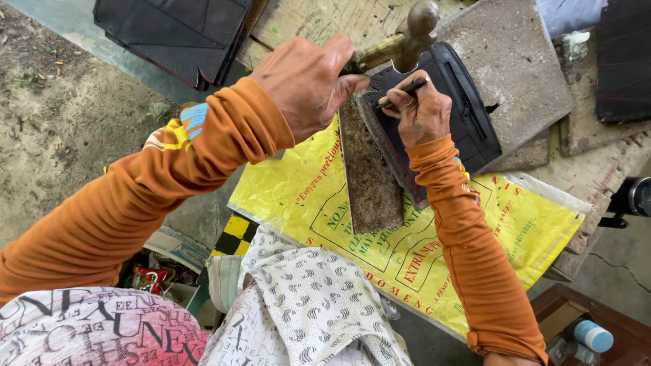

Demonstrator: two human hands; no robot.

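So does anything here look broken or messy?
Yes. The black leather piece shows a small torn notch on its right edge, by the stone slab. The metal bar beneath looks rusty. The left hand grips a hammer; the right hand holds a thin punch.

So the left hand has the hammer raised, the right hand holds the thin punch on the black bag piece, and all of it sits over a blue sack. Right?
Not quite: the sack is yellow, not blue, as the head view shows. The rest stands: the left hand grips the hammer, and the right hand holds the thin punch on the black bag piece.
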